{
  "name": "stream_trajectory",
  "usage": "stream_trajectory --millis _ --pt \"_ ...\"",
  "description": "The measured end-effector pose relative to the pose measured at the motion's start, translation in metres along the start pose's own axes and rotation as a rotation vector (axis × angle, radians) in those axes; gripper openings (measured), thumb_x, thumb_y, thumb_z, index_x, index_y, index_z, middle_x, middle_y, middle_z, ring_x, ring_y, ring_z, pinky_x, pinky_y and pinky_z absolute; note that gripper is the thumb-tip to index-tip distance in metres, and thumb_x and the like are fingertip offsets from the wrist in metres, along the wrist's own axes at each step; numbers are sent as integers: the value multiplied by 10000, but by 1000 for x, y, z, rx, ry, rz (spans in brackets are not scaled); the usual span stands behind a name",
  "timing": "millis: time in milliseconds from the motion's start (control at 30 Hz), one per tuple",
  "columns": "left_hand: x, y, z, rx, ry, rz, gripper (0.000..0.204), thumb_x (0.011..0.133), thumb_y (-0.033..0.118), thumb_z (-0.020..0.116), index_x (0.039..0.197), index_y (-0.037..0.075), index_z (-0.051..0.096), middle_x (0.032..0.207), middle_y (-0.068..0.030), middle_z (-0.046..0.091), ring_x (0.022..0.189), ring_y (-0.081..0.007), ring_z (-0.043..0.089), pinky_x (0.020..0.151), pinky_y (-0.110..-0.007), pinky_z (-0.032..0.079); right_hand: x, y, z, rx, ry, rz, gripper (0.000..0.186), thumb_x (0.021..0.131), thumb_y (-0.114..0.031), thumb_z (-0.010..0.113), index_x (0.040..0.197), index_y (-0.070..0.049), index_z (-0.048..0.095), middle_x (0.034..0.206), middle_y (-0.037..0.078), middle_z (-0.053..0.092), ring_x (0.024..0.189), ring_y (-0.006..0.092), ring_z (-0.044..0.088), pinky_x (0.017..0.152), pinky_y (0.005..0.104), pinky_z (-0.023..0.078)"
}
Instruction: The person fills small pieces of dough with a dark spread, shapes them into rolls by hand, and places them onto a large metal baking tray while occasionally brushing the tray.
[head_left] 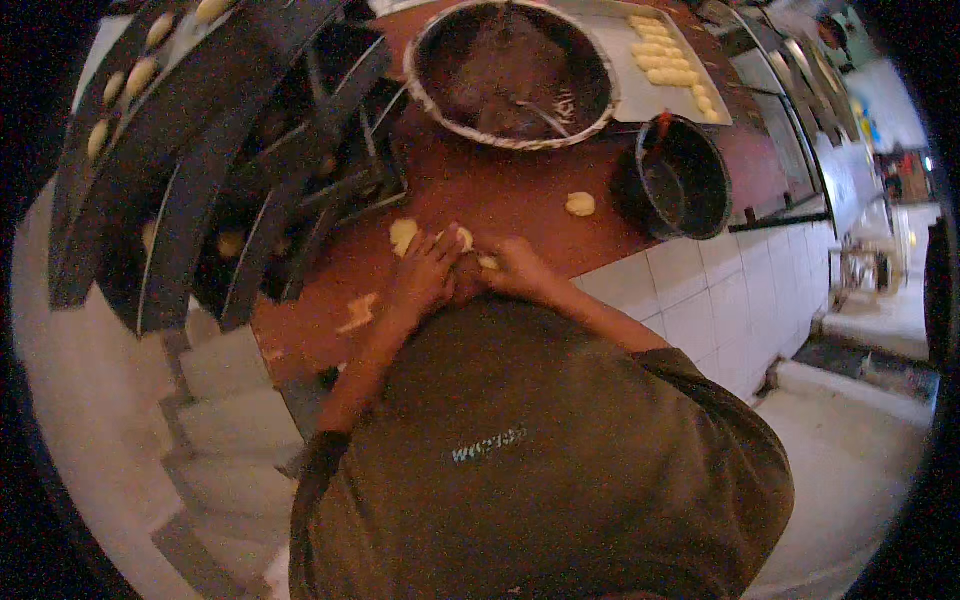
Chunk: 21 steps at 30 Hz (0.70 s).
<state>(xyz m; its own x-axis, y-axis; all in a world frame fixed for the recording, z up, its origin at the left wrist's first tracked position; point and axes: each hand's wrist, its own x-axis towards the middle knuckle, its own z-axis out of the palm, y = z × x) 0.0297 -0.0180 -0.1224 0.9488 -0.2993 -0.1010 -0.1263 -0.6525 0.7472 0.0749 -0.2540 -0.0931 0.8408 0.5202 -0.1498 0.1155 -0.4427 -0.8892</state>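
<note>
Pinching 1 dough piece, both hands closed; big bowl, dark pot beyond

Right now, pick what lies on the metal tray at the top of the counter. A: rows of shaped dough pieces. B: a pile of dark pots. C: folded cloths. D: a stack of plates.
A: the tray holds rows of pale shaped dough pieces along its far side, beyond the big bowl.

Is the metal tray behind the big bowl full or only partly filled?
Partly filled: the dough pieces sit along one side of the metal tray; the rest is bare.
</note>
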Motion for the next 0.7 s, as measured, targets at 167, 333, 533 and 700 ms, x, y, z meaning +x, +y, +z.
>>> stream_trajectory --millis 167,333,533,700 --pt "6 47 -26 131 208 234 507 1026 294 571 1453 24 521 1492 -181 524 1341 -334 518 1134 -396 397 -50 -26 -99 317 198 412 350 945 -334 696 1104 -23 673 1031 116 705 954 192 649 800 398 533" --pt "9 62 -48 -770 128 -222 536 1038 287 573 1476 -9 483 1424 -180 577 1186 -236 626 1028 -331 466 -33 -139 -94 261 24 -223 368 919 -318 689 1140 -26 730 1049 144 764 986 295 725 908 404 555" --pt "-65 114 -97 452 176 100 394 1015 280 597 1263 -25 631 1145 -137 694 989 -219 673 892 -353 524 -24 25 -325 -742 800 416 349 761 -308 796 968 -33 740 960 186 730 950 361 706 827 456 542" --pt "-93 65 -91 -53 188 -183 372 1019 317 567 1173 -17 612 1088 -135 665 962 -231 642 858 -371 515 -12 60 -338 -706 484 -27 315 763 -257 814 945 -38 680 838 166 687 792 332 673 709 430 507"
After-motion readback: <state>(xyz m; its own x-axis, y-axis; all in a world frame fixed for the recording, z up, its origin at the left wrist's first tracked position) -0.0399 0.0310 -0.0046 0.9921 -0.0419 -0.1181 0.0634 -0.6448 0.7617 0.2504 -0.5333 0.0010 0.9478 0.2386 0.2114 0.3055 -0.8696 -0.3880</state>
